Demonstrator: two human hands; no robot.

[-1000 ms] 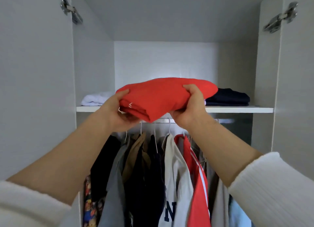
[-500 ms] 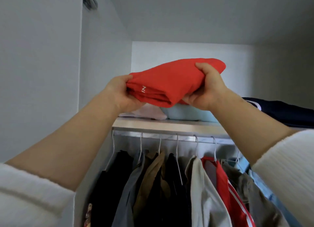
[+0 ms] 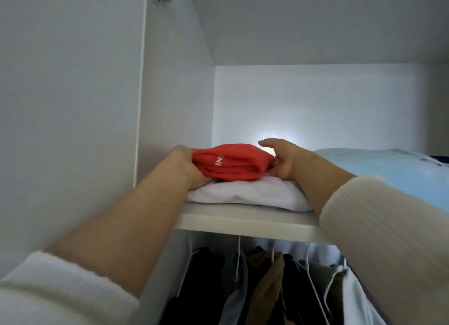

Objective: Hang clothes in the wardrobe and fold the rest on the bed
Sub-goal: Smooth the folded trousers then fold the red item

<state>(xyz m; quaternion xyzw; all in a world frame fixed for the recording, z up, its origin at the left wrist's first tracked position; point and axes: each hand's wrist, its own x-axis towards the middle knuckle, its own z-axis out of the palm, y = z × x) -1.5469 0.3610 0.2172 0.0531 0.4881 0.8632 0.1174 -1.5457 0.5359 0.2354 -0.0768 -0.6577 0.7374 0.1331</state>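
A folded red garment (image 3: 230, 164) with small white lettering lies on top of a folded white garment (image 3: 243, 193), at the left end of the wardrobe's upper shelf (image 3: 243, 221). My left hand (image 3: 184, 169) grips the red garment's left end, fingers tucked under it. At the garment's right end, my right hand (image 3: 289, 159) has its fingers spread and loose, its thumb side touching the cloth. Both forearms reach up over the shelf's front edge.
A folded light blue garment (image 3: 388, 169) lies on the shelf just right of the white one. Below the shelf, several dark, tan and white clothes (image 3: 267, 288) hang on white hangers. The wardrobe's left wall (image 3: 170, 94) stands close beside my left hand.
Both hands carried the red garment up and left, then set it down on the white folded garment. My right hand has loosened its hold; the view has moved closer to the shelf.
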